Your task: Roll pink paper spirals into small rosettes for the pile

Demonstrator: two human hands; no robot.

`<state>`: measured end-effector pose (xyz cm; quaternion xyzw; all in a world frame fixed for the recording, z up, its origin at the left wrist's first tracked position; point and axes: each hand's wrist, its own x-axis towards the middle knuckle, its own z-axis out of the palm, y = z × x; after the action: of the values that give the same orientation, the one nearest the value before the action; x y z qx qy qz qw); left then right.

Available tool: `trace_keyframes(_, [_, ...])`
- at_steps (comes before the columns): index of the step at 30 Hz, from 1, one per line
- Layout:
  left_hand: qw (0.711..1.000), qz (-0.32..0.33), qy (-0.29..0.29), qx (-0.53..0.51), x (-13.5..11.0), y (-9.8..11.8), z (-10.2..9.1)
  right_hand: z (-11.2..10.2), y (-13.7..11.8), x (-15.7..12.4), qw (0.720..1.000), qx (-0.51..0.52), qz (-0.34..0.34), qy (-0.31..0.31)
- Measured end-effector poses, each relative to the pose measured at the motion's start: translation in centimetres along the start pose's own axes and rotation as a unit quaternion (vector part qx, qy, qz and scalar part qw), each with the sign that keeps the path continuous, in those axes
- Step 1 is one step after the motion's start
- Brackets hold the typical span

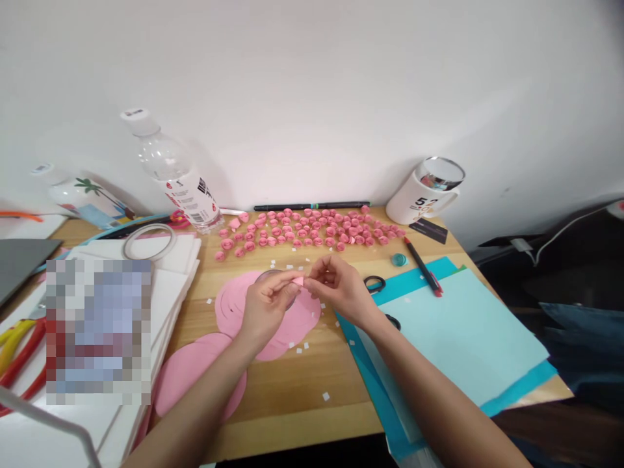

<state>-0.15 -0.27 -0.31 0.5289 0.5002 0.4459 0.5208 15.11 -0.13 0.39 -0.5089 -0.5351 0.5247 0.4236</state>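
Observation:
A small piece of pink paper is pinched between the fingertips of my left hand. The fingers of my right hand are closed at its other edge and touch it. Below the hands lie overlapping pink paper circles, and a dark round rim partly covered by my left hand sits on them. Another pink paper disc is under my left forearm. Beyond the hands, several rolled pink paper curls spread across the wooden table.
Small white paper scraps dot the table. On the right are blue sheets, black-handled scissors, a pen, a tape roll and a mug. A bottle and white boards stand left.

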Motion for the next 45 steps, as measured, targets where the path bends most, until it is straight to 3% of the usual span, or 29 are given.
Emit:
trace_keyframes(6, [0.996, 0.073, 0.001, 0.053, 0.0, -0.09, -0.06, 0.3, -0.07, -0.09, 0.99, 0.131, 0.049, -0.03])
trace_keyframes(11, [0.994, 0.093, -0.017, 0.05, -0.11, 0.12, 0.03, 0.42, 0.37, -0.17, 0.984, 0.169, 0.059, 0.004])
trace_keyframes(15, [0.995, 0.095, -0.019, 0.035, -0.08, 0.18, 0.05, 0.43, 0.04, -0.21, 0.985, 0.161, 0.052, 0.018])
trace_keyframes(21, [0.999, -0.002, 0.008, -0.05, 0.1, -0.16, 0.04, 0.22, -0.35, -0.14, 0.991, 0.137, 0.007, 0.0])
trace_keyframes(24, [0.998, -0.015, 0.01, -0.063, 0.13, -0.2, 0.08, 0.15, -0.24, -0.09, 0.993, 0.115, -0.004, 0.0])
trace_keyframes(37, [0.997, 0.061, -0.026, 0.044, 0.28, -0.06, -0.53, -0.22, -0.12, -0.27, 0.997, 0.06, 0.044, -0.007])
trace_keyframes(45, [0.995, 0.08, -0.024, 0.059, 0.18, 0.03, -0.34, 0.26, 0.09, -0.37, 0.999, 0.009, 0.032, 0.005])
